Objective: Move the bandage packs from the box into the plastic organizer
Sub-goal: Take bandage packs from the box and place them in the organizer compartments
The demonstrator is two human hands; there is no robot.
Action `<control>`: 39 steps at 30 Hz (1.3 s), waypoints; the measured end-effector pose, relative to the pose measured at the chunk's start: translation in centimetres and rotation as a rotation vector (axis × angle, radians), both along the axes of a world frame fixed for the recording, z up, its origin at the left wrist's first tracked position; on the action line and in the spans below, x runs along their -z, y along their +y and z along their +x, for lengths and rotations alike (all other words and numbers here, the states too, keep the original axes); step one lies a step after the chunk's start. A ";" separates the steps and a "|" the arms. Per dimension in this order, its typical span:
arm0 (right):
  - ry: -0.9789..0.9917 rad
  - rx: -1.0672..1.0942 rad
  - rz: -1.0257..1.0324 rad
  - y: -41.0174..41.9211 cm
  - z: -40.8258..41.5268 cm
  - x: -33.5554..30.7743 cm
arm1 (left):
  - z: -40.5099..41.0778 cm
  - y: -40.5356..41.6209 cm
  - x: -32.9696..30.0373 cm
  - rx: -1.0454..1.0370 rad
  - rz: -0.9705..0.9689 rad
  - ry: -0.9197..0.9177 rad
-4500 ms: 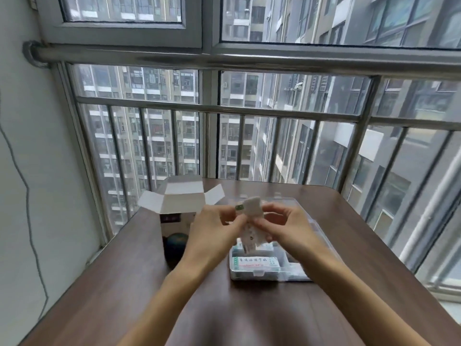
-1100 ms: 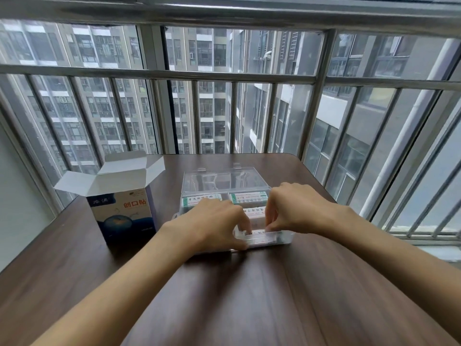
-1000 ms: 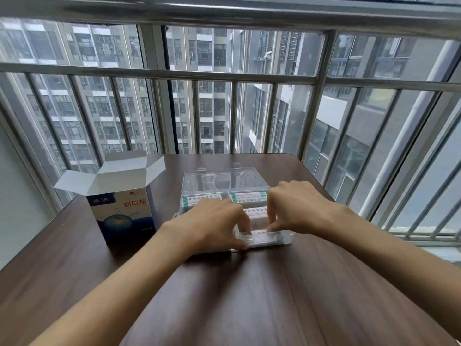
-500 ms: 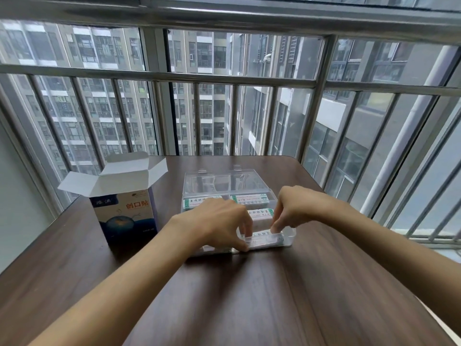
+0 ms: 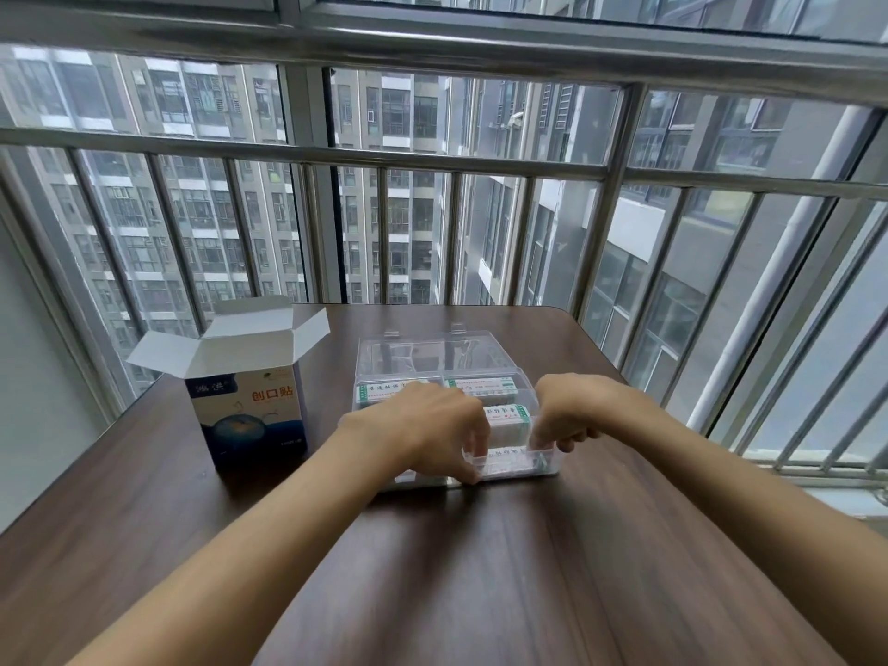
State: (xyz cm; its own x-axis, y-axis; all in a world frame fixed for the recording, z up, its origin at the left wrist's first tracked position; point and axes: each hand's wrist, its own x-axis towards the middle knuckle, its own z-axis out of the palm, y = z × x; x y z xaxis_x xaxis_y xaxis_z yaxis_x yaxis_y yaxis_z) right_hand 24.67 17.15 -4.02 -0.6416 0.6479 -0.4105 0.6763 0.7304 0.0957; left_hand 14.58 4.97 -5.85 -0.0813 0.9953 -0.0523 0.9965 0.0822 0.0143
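A: Which step is this?

B: Seating packs. Both hands are down in the near right compartment of the clear organizer [image 5: 545, 466]. The left hand [image 5: 435, 432] curls its fingers [image 5: 473, 442] over the bandage packs [image 5: 511, 461] there; whether the right hand [image 5: 564, 418] pinches anything, I cannot tell.

A: Next?

B: Probably let go, then reach into the open box [image 5: 250, 420], standing left on the surface [image 5: 480, 569].

Box [image 5: 250, 415] stands left of organizer [image 5: 548, 466] on table [image 5: 480, 569]; bandage packs [image 5: 507, 418] inside organizer; window railing [image 5: 432, 161] behind.
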 end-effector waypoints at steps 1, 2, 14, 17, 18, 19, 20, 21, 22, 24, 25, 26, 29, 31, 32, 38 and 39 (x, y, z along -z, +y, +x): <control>0.035 -0.008 0.059 0.0 0.1 0.1 | 0.0 0.0 0.0 -0.003 -0.004 -0.001; 0.067 -0.010 0.096 -0.1 0.2 0.1 | 0.1 -0.1 -0.1 -0.006 -0.009 -0.002; 0.496 -0.286 0.037 -6.7 -2.6 -4.5 | -6.0 -12.0 -2.4 -0.609 1.052 -0.214; 0.691 -0.481 0.100 -10.5 -6.0 -3.5 | -8.9 -15.2 -1.2 -0.904 1.228 -0.215; 0.741 -0.540 0.132 -11.3 -7.0 -2.9 | -9.5 -15.7 -0.7 -0.980 1.217 -0.276; 0.787 -0.595 0.168 -12.4 -8.2 -2.4 | -10.2 -16.2 -0.2 -1.045 1.192 -0.375; 0.836 -0.638 0.221 -13.0 -9.2 -1.9 | -10.5 -16.2 0.3 -1.078 1.154 -0.511; 0.886 -0.675 0.285 -13.5 -10.1 -1.5 | -10.7 -16.1 0.7 -1.070 1.116 -0.666; 0.913 -0.691 0.333 -13.7 -10.7 -1.2 | -10.8 -15.8 1.2 -1.030 1.079 -0.828; 0.886 -0.686 0.333 -13.9 -11.3 -1.0 | -11.0 -15.5 2.1 -0.963 1.058 -1.122; 0.894 -0.690 0.317 -13.6 -11.4 -0.7 | -11.0 -15.4 2.3 -0.936 1.075 -1.228; 0.922 -0.715 0.305 -13.5 -11.3 -0.4 | -11.1 -15.5 2.5 -0.914 1.110 -1.291; 1.054 -0.814 0.398 -13.0 -10.0 0.8 | -10.5 -15.8 2.7 -0.817 1.270 -1.243; 1.115 -0.865 0.458 -12.7 -9.0 2.0 | -9.8 -15.9 2.4 -0.736 1.336 -1.095; 1.106 -0.888 0.457 -12.6 -8.7 2.7 | -9.6 -15.9 2.3 -0.717 1.325 -1.027; 0.972 -0.851 0.274 -12.6 -7.9 4.2 | -8.7 -15.9 2.6 -0.634 1.159 -0.947; 0.991 -0.828 0.222 -12.9 -7.7 4.0 | -8.6 -15.8 2.6 -0.641 1.175 -0.950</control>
State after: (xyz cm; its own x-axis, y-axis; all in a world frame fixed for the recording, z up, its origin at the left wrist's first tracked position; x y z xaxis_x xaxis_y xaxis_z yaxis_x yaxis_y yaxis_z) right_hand 16.99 4.23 -8.03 -0.8453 -0.0897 0.5267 -0.1107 0.9938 -0.0085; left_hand 6.01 -10.83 -8.48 -0.8534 0.3412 0.3941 0.4042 -0.0442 0.9136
